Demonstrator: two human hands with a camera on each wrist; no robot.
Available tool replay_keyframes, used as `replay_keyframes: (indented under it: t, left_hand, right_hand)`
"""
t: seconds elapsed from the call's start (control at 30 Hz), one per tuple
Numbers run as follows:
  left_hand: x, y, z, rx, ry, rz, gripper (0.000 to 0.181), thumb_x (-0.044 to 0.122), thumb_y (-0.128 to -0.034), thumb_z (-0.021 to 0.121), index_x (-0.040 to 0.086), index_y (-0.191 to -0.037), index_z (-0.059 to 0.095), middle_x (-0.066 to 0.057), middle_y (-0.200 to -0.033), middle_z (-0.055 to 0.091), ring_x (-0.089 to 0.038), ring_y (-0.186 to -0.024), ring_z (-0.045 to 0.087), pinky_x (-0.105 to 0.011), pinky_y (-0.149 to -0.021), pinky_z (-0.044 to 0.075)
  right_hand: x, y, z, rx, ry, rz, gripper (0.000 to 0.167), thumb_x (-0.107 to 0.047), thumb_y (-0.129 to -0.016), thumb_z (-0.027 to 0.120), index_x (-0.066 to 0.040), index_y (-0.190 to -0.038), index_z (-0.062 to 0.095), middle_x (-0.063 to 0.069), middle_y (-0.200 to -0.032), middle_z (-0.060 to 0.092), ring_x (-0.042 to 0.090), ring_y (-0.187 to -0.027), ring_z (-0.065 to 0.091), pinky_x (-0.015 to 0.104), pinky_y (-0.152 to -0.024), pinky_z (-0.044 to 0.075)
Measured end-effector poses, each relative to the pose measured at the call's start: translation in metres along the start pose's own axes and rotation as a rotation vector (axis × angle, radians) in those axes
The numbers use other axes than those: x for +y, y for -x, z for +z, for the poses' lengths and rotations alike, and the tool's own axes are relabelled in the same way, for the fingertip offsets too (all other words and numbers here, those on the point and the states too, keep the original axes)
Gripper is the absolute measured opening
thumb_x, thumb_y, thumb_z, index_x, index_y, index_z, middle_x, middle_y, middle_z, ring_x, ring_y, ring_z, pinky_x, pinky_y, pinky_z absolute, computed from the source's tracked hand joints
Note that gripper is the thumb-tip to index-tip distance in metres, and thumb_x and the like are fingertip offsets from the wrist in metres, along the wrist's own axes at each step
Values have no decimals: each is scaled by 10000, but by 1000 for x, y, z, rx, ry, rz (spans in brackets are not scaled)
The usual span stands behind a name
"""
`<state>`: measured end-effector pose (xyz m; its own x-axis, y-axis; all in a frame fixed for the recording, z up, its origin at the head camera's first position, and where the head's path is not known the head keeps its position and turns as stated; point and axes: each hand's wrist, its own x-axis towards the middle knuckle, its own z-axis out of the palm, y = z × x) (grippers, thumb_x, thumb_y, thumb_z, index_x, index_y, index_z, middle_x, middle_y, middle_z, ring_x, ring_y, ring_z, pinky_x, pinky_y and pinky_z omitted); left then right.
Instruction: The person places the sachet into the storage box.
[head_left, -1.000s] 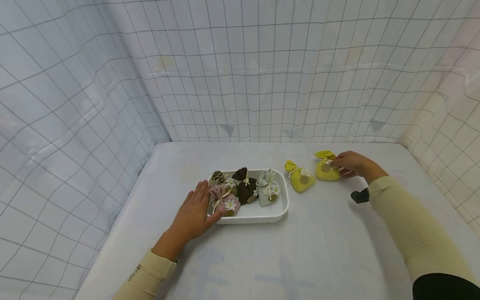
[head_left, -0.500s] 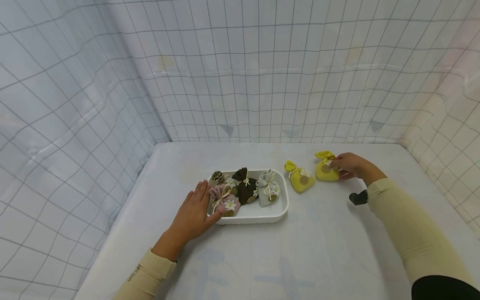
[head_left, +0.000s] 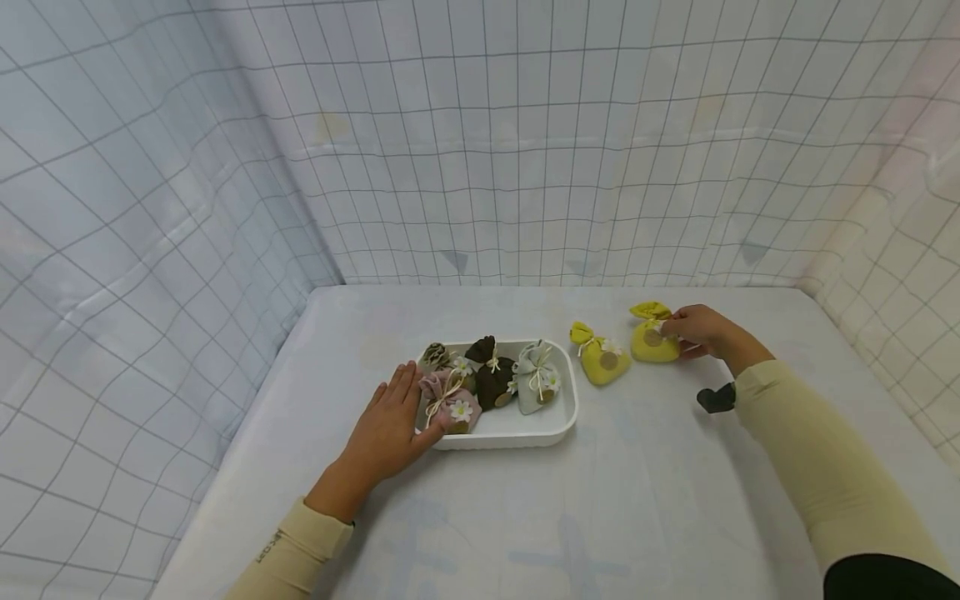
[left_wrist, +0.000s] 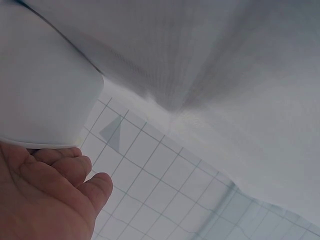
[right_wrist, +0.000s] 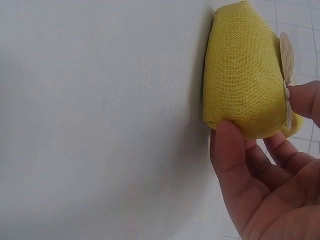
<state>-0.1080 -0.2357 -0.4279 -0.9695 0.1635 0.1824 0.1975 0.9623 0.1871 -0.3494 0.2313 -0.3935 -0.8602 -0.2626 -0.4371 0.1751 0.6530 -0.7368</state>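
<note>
My right hand (head_left: 708,332) pinches a yellow drawstring pouch (head_left: 654,343) at its right side. In the right wrist view the thumb presses the pouch's (right_wrist: 245,75) front near the round tag, and the fingers (right_wrist: 231,155) support its side. A second yellow pouch (head_left: 602,364) with a white flower lies just left of it on the table. My left hand (head_left: 386,421) rests along the left end of a white tray (head_left: 517,440), fingers straight, thumb at its front corner. Inside the tray lie a pink pouch (head_left: 450,404), a dark brown one (head_left: 493,385), a pale grey one (head_left: 534,383) and a partly hidden green one (head_left: 436,355).
A white cloth covers the table (head_left: 615,500). Grid-patterned curtains (head_left: 525,167) hang behind it and along both sides. A small black object (head_left: 716,398) sits by the right sleeve cuff.
Almost nothing differs. The right wrist and forearm have shifted very slightly left, while the pouches, the tray and the left hand stay in place.
</note>
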Motion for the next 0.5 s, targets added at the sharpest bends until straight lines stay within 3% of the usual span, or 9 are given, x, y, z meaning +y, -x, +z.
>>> replay_keyframes:
  t: [0.5]
  left_hand:
    - [2, 0, -2, -10, 9, -10, 938, 633, -966, 462, -78, -1534, 236, -210, -1613, 182, -336, -1496, 135, -534, -1177, 179]
  right_hand:
    - [0, 2, -2, 34, 8, -47, 349, -209, -969, 585, 59, -1158, 466, 184, -1142, 501, 258, -918, 544, 374, -794, 564]
